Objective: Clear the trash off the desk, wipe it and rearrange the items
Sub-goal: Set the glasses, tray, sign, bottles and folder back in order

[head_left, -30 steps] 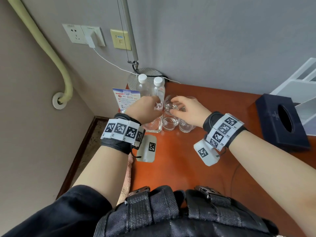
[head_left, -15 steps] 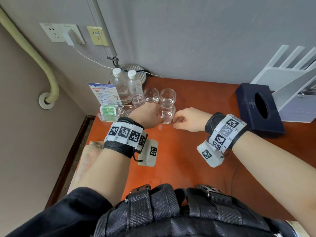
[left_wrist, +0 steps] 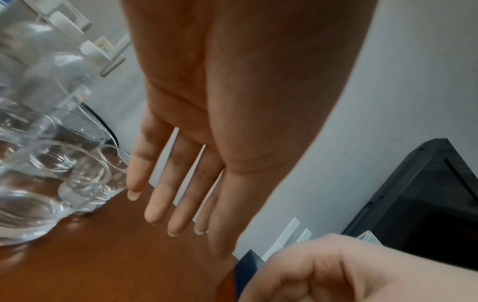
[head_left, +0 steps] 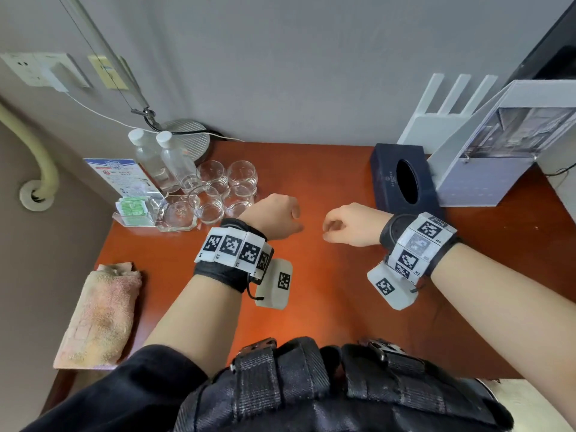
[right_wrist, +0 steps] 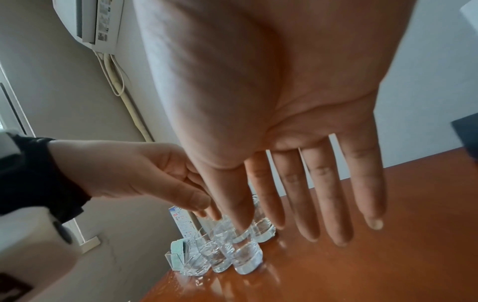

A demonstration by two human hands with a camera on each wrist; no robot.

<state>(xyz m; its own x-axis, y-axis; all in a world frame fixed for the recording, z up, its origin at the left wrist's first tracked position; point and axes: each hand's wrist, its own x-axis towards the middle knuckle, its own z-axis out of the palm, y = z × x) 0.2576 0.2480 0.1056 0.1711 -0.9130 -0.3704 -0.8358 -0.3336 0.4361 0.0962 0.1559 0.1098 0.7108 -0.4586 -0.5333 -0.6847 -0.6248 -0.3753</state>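
Several clear drinking glasses (head_left: 223, 190) stand grouped at the back left of the orange-brown desk (head_left: 327, 300), beside two capped water bottles (head_left: 163, 162). My left hand (head_left: 279, 215) hovers just right of the glasses, holding nothing. In the left wrist view its fingers (left_wrist: 155, 204) are straight, a little clear of the glasses (left_wrist: 77, 175). My right hand (head_left: 346, 224) hangs over the desk's middle, also holding nothing, its fingers (right_wrist: 328, 204) stretched out in the right wrist view. A folded pinkish towel (head_left: 99, 313) lies on the desk's left front edge.
A leaflet stand (head_left: 117, 174), a holder of green packets (head_left: 134, 208) and a cut-glass dish (head_left: 177, 215) sit left of the glasses. A lamp base (head_left: 190, 138) stands at the back. A dark blue tissue box (head_left: 389, 176), white router (head_left: 436, 120) and display stand (head_left: 498, 151) stand right.
Both hands have let go of the glasses and drawn back toward me, now holding nothing. The view has widened to take in the towel and the right side of the desk.
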